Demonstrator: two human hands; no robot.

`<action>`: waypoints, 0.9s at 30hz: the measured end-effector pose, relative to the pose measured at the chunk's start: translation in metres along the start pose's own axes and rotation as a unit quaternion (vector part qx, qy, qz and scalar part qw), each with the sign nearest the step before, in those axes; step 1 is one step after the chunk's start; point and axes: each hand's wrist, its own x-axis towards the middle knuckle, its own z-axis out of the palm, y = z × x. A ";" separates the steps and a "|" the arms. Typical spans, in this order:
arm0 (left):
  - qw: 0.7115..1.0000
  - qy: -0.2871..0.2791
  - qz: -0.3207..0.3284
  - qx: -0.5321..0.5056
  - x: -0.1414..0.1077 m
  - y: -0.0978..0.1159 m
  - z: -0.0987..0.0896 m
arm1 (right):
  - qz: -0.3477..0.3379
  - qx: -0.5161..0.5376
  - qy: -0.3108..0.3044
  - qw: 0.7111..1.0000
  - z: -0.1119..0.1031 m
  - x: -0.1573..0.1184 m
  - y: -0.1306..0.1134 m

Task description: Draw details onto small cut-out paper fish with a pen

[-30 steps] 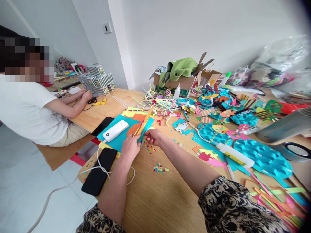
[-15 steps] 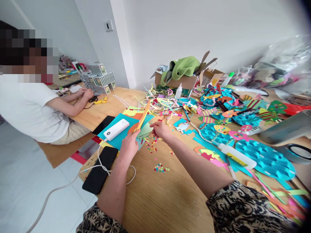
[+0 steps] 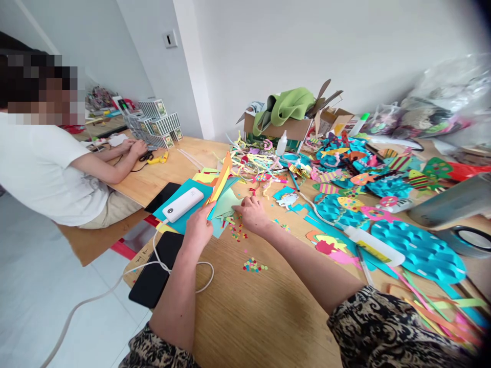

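My left hand (image 3: 198, 226) is closed around the lower edge of some orange and yellow paper sheets (image 3: 220, 180), which tilt up off the table. Just right of them lies a pale green sheet (image 3: 227, 202) with a drawing on it. My right hand (image 3: 253, 213) is at this sheet's right edge, index finger stretched toward the drawing and the other fingers bent; I see nothing held in it. Small coloured paper bits (image 3: 238, 231) are scattered below the hand. Under and beside my left hand are blue sheets (image 3: 191, 187) with a white power bank (image 3: 183, 204) on top.
A black phone (image 3: 156, 268) and white cable (image 3: 206, 264) lie at the left edge. Paper dots (image 3: 253, 265) lie nearer me. Right are a glue bottle (image 3: 374, 247), blue paper pieces (image 3: 418, 250) and paper fish (image 3: 350, 204). Another person (image 3: 49, 168) sits left, beside stacked small boxes (image 3: 157, 125).
My left hand has shifted slightly left with the paper sheets, showing more of the pale green sheet. My right hand has moved a little down, its index finger now at the sheet's edge.
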 end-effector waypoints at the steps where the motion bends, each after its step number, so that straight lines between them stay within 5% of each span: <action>1: 1.000 0.000 0.000 -0.002 0.000 0.000 0.000 | -0.002 -0.009 0.001 1.000 0.000 0.001 0.000; 8: 1.000 0.003 0.002 -0.020 -0.001 -0.001 0.001 | -0.049 -0.051 -0.001 0.997 -0.007 0.001 0.000; 15: 0.999 0.004 0.014 -0.034 -0.001 -0.001 0.001 | -0.014 -0.080 -0.004 0.997 -0.007 0.005 -0.005; 27: 1.000 0.013 0.025 -0.013 -0.001 -0.002 0.003 | -0.052 -0.075 -0.022 0.996 -0.007 0.017 -0.016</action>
